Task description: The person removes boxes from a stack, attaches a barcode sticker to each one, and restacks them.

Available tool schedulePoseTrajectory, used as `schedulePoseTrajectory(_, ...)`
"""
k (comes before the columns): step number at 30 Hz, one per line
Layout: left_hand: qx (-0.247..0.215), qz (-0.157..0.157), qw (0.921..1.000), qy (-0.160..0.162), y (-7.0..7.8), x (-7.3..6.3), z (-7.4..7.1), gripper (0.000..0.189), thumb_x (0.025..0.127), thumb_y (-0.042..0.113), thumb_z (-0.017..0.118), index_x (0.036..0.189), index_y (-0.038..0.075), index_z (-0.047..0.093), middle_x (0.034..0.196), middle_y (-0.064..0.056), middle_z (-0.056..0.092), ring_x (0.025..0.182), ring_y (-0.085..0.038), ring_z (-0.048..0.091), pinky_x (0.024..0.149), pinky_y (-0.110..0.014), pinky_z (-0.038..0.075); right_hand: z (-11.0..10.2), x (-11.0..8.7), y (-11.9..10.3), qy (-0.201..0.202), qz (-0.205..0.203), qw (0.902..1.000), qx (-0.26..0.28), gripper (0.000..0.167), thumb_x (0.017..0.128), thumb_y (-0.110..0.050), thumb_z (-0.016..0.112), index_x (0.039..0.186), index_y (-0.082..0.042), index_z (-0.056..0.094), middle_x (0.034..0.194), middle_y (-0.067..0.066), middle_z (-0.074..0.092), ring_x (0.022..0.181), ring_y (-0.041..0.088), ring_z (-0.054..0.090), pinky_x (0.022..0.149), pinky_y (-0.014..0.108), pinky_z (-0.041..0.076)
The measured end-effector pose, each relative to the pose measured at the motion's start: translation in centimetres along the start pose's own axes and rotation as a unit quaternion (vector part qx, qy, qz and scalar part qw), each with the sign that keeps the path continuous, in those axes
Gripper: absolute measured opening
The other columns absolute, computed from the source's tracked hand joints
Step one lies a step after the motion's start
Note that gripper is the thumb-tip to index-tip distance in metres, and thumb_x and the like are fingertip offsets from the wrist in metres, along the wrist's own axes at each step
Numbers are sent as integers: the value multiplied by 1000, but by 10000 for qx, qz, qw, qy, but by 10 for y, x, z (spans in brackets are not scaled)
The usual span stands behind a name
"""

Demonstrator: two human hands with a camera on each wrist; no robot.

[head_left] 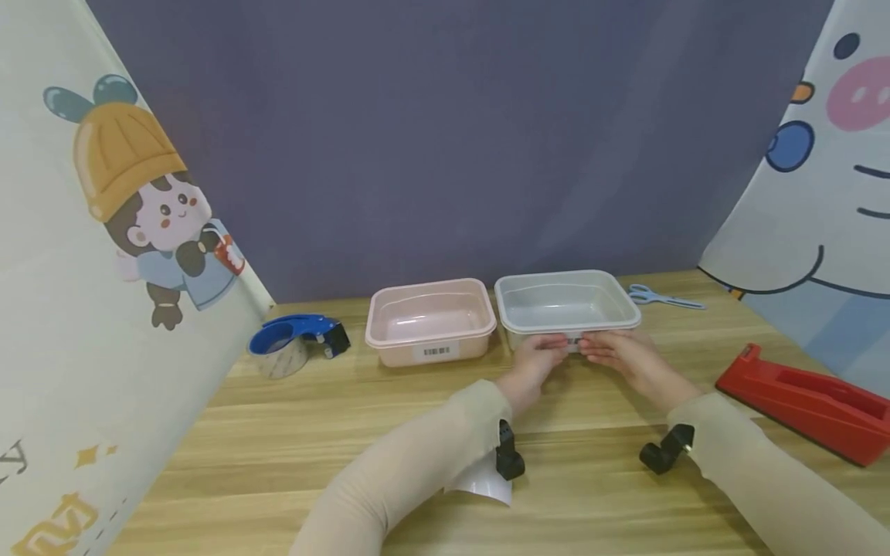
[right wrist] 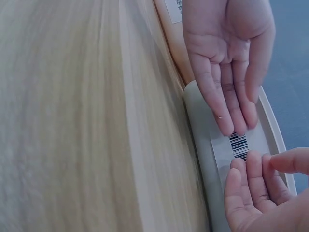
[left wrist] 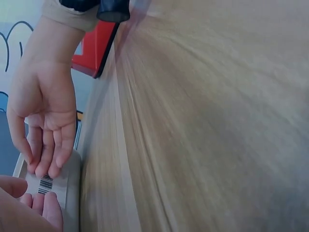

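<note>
A pale grey plastic container stands at the back of the table, with a white barcode label on its front wall. Against that label rest the extended fingers of my left hand, from the left side. My right hand touches it from the right, fingers also fairly straight. Between the two sets of fingertips the barcode shows in both wrist views; the hands cover the label's ends. To the left stands a pink container carrying a similar barcode label.
A blue tape dispenser with a roll lies at the left. Blue scissors lie behind right, and a red tape dispenser sits at the right. Under my left forearm is a glossy white sheet. A dark cloth wall closes the back.
</note>
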State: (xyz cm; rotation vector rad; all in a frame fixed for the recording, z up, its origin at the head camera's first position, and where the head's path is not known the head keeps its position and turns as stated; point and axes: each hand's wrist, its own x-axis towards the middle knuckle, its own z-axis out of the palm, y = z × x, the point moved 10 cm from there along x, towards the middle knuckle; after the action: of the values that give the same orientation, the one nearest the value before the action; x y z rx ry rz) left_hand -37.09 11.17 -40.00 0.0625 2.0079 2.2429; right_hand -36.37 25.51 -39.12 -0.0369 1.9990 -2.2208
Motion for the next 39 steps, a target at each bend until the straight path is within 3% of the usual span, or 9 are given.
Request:
schedulePoseTrajectory(13, 274, -269, 9992, 144, -8, 4, -9, 26, 81, -9, 60, 105, -3, 69, 103, -15, 71, 89, -20, 68, 85, -31, 58, -5, 2, 8, -43, 316, 9993, -219, 13, 97, -6, 54, 94, -9, 67, 83, -4, 73, 81, 9, 70, 80, 22, 59)
schedulePoseTrajectory(16, 227, -393, 9988, 169, -12, 5, -10, 28, 81, -12, 57, 106, -5, 68, 104, -18, 70, 90, -23, 68, 85, -32, 58, -5, 3, 11, -152, 442, 9981, -399, 15, 98, -7, 51, 105, -3, 64, 84, -4, 73, 80, 9, 70, 78, 23, 59)
schedulePoseTrajectory(22, 38, -608, 9980, 146, -20, 7, -11, 28, 83, -13, 53, 108, -9, 65, 108, -21, 68, 96, -28, 67, 87, -31, 57, -8, 6, 19, -247, 718, 9949, -668, 34, 101, -9, 46, 126, 13, 48, 89, -5, 72, 82, 8, 68, 78, 24, 58)
schedulePoseTrajectory(39, 128, -833, 9964, 68, -24, 7, -13, 27, 84, -12, 53, 109, -9, 64, 108, -19, 67, 91, -21, 66, 87, -29, 57, -13, 5, 25, -199, 1063, 9907, -828, 41, 100, -10, 41, 130, 18, 41, 87, -5, 70, 79, 7, 66, 74, 23, 57)
